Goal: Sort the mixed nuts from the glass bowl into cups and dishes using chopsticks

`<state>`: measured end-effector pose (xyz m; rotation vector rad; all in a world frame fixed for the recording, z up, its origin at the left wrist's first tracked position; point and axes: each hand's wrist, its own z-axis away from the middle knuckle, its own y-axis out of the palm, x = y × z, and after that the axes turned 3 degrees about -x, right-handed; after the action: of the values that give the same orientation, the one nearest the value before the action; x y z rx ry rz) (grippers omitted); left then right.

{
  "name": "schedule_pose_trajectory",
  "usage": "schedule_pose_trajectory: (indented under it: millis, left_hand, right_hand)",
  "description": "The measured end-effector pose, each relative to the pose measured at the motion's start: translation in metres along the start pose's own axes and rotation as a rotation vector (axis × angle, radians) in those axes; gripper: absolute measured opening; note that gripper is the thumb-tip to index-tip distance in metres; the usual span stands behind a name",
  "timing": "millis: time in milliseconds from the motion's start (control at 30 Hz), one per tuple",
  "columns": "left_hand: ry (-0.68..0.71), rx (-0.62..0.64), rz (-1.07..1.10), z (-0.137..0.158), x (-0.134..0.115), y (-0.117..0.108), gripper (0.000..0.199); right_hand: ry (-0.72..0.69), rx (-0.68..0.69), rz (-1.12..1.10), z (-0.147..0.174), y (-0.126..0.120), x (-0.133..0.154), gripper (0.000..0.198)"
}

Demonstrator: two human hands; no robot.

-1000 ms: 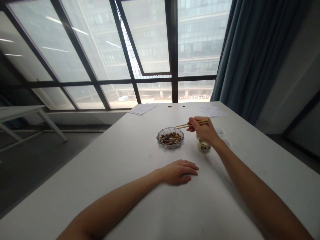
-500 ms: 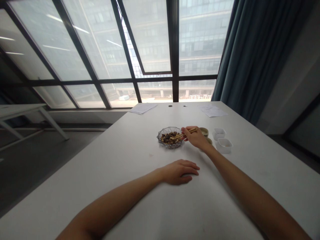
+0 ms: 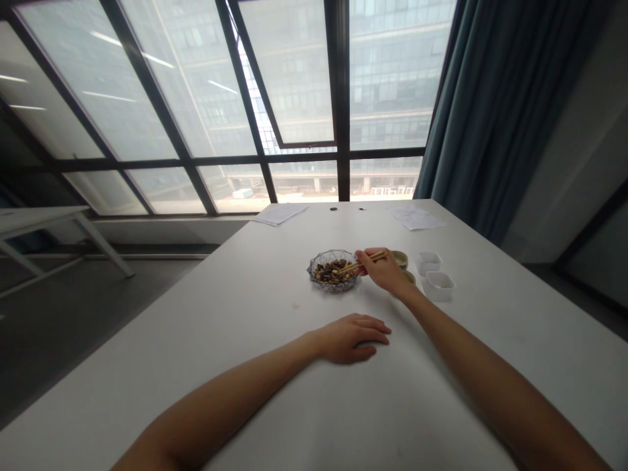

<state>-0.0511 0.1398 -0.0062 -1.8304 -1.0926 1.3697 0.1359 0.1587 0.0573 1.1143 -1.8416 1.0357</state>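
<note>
My right hand grips a pair of wooden chopsticks, held slanting down to the left. Their tips reach into a clear glass bowl with a scalloped rim. Inside it lies a mix of dark and pale pieces that look like nuts or seeds, too small to name surely. Whether the tips pinch a piece I cannot tell. Palm down on the white table rests my left hand, holding nothing, its fingers stretched out to the right, nearer to me than the bowl.
Partly behind my right hand stand two small greenish bowls. To their right are two clear plastic tubs, a farther one and a nearer one. Papers lie at the far left and far right of the table, before the windows.
The chopstick tips have shifted very slightly within the bowl. My left hand stays flat in its place, and the bowls and tubs have not moved on the table.
</note>
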Motion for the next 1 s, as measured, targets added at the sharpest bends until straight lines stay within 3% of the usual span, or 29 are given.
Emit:
schedule_pose_trajectory:
  millis: [767,867,1000]
  left_hand:
    - [-0.003,-0.01,0.0,0.0,-0.001,0.0,0.036]
    - [-0.006,-0.006,0.002,0.0,-0.001,0.0,0.036]
    - [-0.015,0.002,-0.004,0.0,0.0,0.0,0.036]
  right_hand:
    - [-0.082,0.058,-0.075,0.003,0.013,-0.01,0.039]
    - [-0.093,0.015,-0.059,0.001,0.004,0.001,0.041]
    - [-0.11,-0.074,-0.024,-0.005,-0.025,0.029,0.044]
